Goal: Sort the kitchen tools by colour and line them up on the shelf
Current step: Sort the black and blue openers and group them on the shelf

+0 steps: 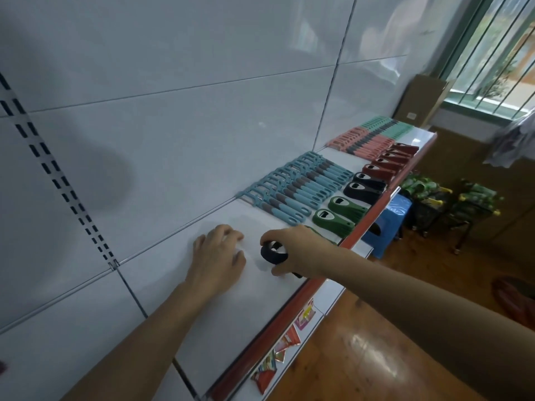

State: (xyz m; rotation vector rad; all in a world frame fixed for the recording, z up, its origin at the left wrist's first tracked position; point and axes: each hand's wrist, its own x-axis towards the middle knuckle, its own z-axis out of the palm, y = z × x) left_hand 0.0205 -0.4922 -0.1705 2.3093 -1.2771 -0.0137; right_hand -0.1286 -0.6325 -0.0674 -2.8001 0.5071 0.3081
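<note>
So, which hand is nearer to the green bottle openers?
Right. The right hand, holding a dark opener, is right beside the green bottle openers; the left hand rests on the shelf, farther off.

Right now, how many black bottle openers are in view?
3: two black plastic bottle openers lie between the green openers and red openers; a third black opener is gripped in the right hand. Others may be hidden.

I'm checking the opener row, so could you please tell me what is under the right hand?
The right hand grips a dark bottle opener on the white shelf; mainly its round head shows. The palm covers its handle and most of a green opener behind.
</note>
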